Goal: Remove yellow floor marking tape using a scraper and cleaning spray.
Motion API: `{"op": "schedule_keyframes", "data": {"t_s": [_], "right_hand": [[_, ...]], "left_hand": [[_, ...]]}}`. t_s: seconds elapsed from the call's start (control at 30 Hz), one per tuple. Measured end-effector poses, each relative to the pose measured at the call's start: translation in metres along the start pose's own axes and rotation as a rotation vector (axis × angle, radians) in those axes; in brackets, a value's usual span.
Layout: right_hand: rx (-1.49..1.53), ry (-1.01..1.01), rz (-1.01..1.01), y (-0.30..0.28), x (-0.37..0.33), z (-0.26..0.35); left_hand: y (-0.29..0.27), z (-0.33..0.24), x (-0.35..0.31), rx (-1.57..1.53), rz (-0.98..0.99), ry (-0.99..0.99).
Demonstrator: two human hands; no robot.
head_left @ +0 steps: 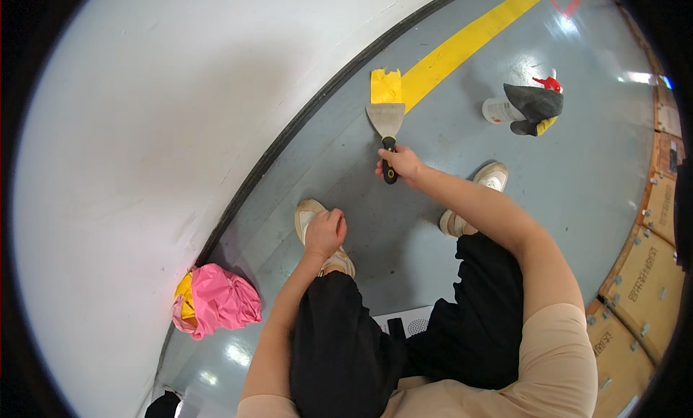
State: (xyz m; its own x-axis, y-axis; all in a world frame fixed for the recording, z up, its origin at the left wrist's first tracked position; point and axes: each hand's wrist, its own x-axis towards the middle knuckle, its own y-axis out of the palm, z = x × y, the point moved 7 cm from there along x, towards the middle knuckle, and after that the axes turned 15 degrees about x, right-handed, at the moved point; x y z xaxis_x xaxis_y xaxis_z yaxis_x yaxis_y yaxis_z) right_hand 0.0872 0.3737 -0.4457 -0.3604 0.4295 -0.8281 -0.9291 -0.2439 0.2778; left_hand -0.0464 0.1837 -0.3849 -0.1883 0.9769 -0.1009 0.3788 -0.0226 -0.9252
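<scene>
While the right grip (401,163) grasps the handle of one broad-bladed putty knife (386,118), the left grip (326,234) hangs loosely curled above the left shoe (307,214); whether it encloses anything cannot be told. The knife points away from the person over the gray floor (426,144), its steel blade meeting the near edge of one short, ragged piece of yellow tape (385,86). Beside that piece, touching it, one long yellow stripe (469,46) runs off toward the upper right.

Two light shoes are in view, the right one (491,177) farther forward. Right of the stripe are one white spray bottle (497,110) with a red trigger and one dark gray glove (538,104) with a yellow patch, covering part of the bottle. One pink bag (225,302) with yellow material in its mouth sits against the white wall (144,165), whose black base strip (281,140) bounds the working side on the left. At least three wooden crates (646,277) line the right edge. Black trousers (487,302) partly block one white perforated object (417,323) between the legs.
</scene>
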Motion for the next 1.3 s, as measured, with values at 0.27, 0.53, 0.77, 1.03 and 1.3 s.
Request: {"op": "schedule_keyframes", "data": {"t_s": [0.27,0.53,0.77,1.03,1.3], "right_hand": [[0.076,0.01,-0.001,0.004,-0.014,-0.016],[0.057,0.198,0.042,0.026,-0.032,-0.055],[0.212,0.094,0.024,0.044,-0.009,-0.004],[0.132,0.267,0.059,0.046,-0.04,-0.066],[0.061,0.095,0.13,0.035,-0.007,-0.033]], "left_hand": [[0.001,0.001,0.0,-0.005,0.012,-0.012],[-0.002,0.001,0.0,-0.007,0.013,-0.014],[-0.001,-0.001,0.001,-0.005,-0.001,-0.004],[0.001,0.003,-0.001,-0.015,0.003,-0.003],[0.005,-0.001,0.001,-0.019,0.029,0.0]]}}
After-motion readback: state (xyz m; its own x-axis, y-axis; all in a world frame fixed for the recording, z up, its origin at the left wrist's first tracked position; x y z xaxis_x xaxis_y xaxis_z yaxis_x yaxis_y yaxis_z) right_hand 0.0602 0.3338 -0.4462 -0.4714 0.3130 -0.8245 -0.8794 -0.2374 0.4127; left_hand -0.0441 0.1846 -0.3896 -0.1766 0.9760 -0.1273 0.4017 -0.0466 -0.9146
